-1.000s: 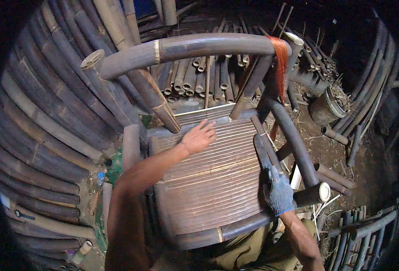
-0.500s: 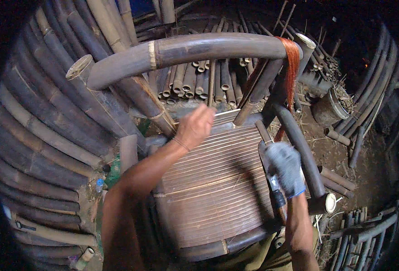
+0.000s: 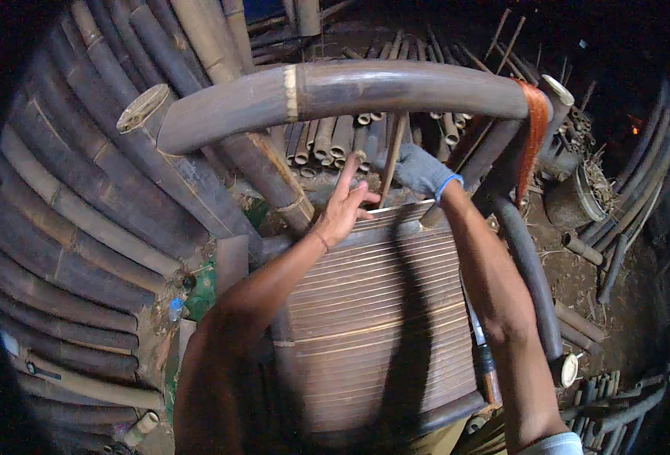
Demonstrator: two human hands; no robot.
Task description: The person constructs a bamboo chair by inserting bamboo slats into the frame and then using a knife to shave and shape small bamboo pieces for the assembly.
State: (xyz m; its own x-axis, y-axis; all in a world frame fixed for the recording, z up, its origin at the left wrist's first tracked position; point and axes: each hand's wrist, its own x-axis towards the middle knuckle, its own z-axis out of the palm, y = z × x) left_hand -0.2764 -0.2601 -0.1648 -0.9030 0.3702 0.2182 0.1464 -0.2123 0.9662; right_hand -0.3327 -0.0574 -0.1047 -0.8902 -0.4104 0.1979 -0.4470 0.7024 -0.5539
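A bamboo chair fills the middle, with a slatted seat [image 3: 373,326] and a thick curved top rail [image 3: 403,89]. Over the back of the seat my bare left hand [image 3: 342,208] is open, fingers apart, index finger stretched toward the backrest gap. My right hand [image 3: 423,171], in a grey glove, is beside an upright thin bamboo strip [image 3: 393,155]. Its fingers are blurred and partly behind that strip, so their grip cannot be made out. A pale thin strip [image 3: 409,207] lies across the seat's back edge. A tool with a dark handle [image 3: 486,360] rests along the seat's right side, partly hidden by my forearm.
Orange strands [image 3: 532,136] hang over the rail's right end. Dark bamboo poles [image 3: 77,227] line the left; cut poles [image 3: 323,140] are stacked behind the chair. A bucket of scraps [image 3: 574,199] stands at the right, near loose bamboo pieces [image 3: 581,248].
My gloved right hand has moved from the tool at the seat's right side up to the upright strip. My left hand's fingers have spread. The view has shifted slightly.
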